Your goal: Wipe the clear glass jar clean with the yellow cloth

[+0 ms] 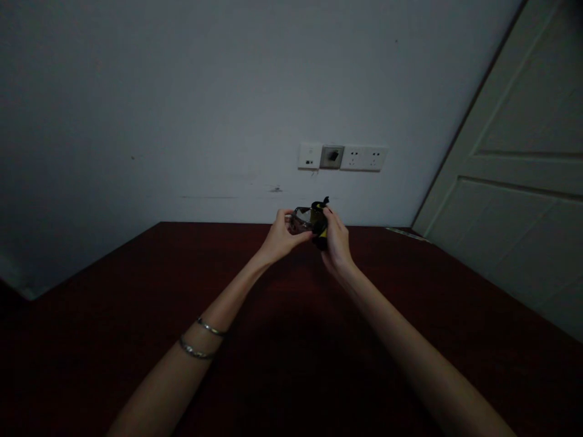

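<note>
Above the far part of the dark red table, my two hands are close together. My left hand (279, 238) is closed round the side of a see-through, shiny object with a dark rim (301, 217), its thumb along the near edge. It looks like clear glass or plastic, but its kind is too dim to make out. Against its right side, my right hand (337, 238) is closed on a small black and yellow thing (320, 206) with a thin black tip sticking up. Fingers cover much of it. Whether the two things are joined, I cannot tell.
The dark red table (218, 261) reaches back to a pale wall (204, 109). Low on that wall is a row of sockets (363, 158), with a black plug (333, 156) in the grey one. A panelled white door (514, 158) stands at the right.
</note>
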Demonstrator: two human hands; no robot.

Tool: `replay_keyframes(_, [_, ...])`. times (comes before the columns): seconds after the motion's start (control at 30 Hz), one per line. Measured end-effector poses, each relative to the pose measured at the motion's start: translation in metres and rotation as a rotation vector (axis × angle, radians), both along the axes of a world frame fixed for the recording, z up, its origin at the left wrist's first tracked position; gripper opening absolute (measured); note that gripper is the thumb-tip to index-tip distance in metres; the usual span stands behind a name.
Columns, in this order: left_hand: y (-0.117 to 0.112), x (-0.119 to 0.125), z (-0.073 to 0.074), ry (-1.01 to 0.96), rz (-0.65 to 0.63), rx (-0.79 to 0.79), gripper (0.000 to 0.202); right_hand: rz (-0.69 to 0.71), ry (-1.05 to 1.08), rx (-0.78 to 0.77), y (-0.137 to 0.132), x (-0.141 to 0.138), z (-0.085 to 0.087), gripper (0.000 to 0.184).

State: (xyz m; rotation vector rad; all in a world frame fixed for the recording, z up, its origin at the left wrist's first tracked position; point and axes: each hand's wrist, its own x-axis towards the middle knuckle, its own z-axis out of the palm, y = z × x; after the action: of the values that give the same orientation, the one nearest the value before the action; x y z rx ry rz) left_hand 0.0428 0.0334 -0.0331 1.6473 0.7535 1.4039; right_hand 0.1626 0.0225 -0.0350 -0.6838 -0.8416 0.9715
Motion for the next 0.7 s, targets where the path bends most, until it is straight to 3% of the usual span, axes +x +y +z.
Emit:
replay_keyframes(0.07, [0.000,0.000,-0.002,0.035,0.030,0.003,0.069,-0.019,0.066,-0.042,-0.003,-0.003,0.001,0.027])
replay_keyframes(0.23, [-0.007,0.002,0.003,0.109,0.034,-0.041,0.086,0.168,0.151,-0.135,-0.005,-0.003,0.000,0.016])
replay_keyframes(0.43, [-0.005,-0.008,0.006,0.082,-0.195,-0.033,0.037,0.231,0.213,-0.226,0.000,0.007,0.003,0.018])
replay_keyframes(0.57, [0.000,-0.011,0.001,0.016,-0.297,-0.039,0.044,0.262,0.202,-0.205,0.003,0.012,0.007,0.017])
replay_keyframes(0.7, [0.004,-0.006,-0.007,-0.052,-0.243,-0.020,0.048,0.157,0.147,-0.181,0.004,0.010,0.005,0.018])
